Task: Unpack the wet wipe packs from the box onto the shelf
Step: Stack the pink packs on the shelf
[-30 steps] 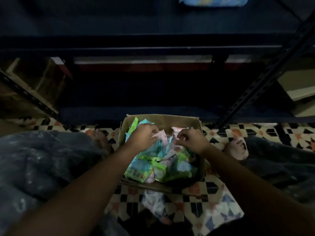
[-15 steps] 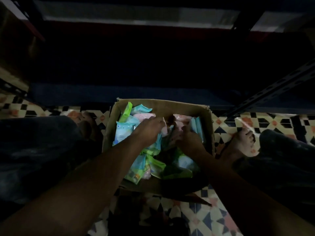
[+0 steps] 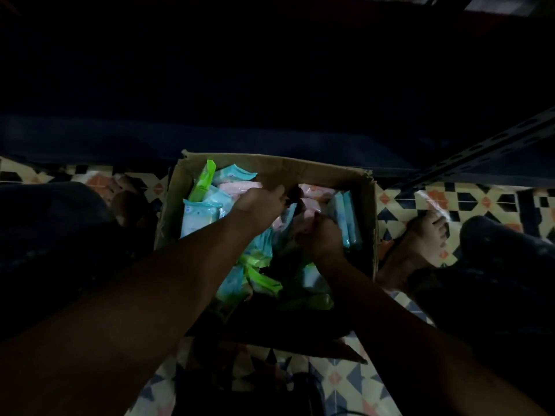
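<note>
An open cardboard box (image 3: 315,169) sits on the tiled floor between my legs, filled with several wet wipe packs in light blue (image 3: 199,216), green (image 3: 204,181) and pink (image 3: 315,190). Both of my hands are down inside the box. My left hand (image 3: 258,205) curls over the packs near the box's far wall. My right hand (image 3: 321,235) is closed around a pink pack (image 3: 306,219) near the middle. The light is dim, so the fingers are hard to make out. The dark shelf (image 3: 210,139) lies just beyond the box.
My bare feet rest on the patterned floor tiles (image 3: 396,202), the right foot (image 3: 420,241) beside the box's right wall and the left foot (image 3: 126,202) by the left wall. A perforated metal shelf upright (image 3: 480,151) slants at the right. My knees flank the box.
The camera tipped further down and closer, so the upper shelf left the view. Both hands went deeper into the box, the right hand shifting rightwards onto a pink pack.
</note>
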